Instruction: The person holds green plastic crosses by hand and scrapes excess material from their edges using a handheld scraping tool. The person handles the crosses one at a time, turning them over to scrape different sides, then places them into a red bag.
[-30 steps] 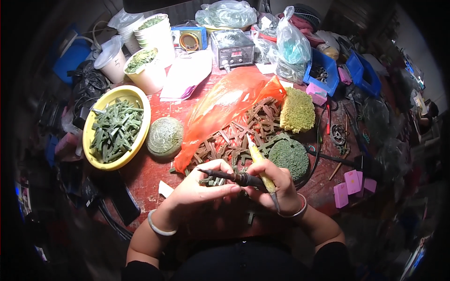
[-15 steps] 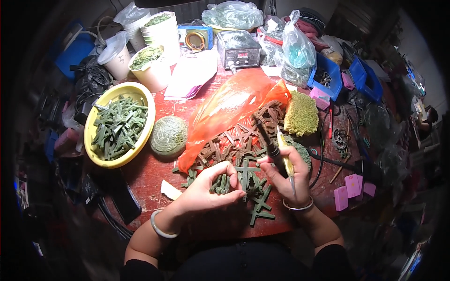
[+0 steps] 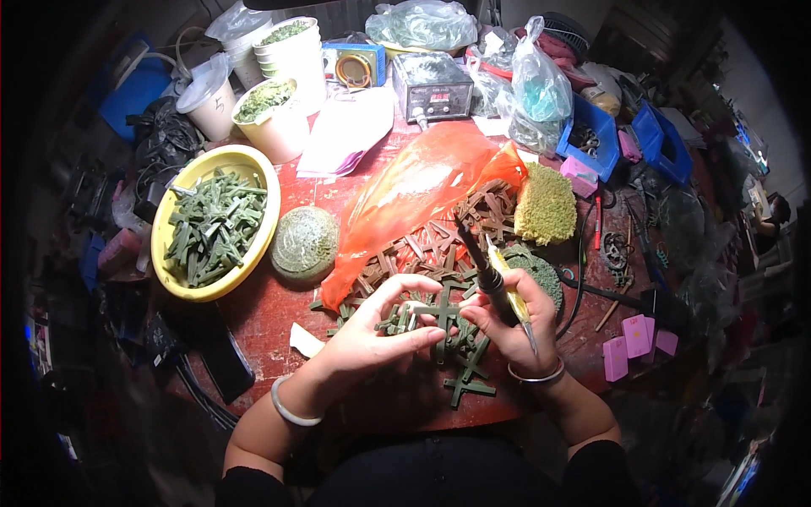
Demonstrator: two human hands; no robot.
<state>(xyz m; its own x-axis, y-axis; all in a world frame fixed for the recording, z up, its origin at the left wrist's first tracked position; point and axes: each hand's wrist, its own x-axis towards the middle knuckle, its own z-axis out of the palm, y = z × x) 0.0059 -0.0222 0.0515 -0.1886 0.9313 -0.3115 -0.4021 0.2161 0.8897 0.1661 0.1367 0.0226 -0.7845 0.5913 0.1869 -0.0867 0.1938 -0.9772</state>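
My left hand (image 3: 372, 331) reaches into a heap of green and brown cross-shaped strip pieces (image 3: 439, 253) on the red table (image 3: 262, 308), its fingers around one green cross piece (image 3: 443, 316). My right hand (image 3: 505, 325) grips a black-handled soldering iron (image 3: 478, 256) with its tip pointing up and away, plus a yellow-handled tool (image 3: 512, 292), and also touches that cross piece. A bangle sits on each wrist.
A yellow bowl (image 3: 166, 211) of green strips stands at left, beside a round green disc (image 3: 305, 242). An orange plastic bag (image 3: 418, 188), a yellow-green sponge (image 3: 545, 205), a soldering station (image 3: 432, 87), white tubs (image 3: 272, 120), blue bins (image 3: 601, 140) and pink pieces (image 3: 637, 338) crowd the table.
The right hand has raised the soldering iron upright and shifted left toward the heap. The left hand has spread over the pieces and taken hold of a green cross piece.
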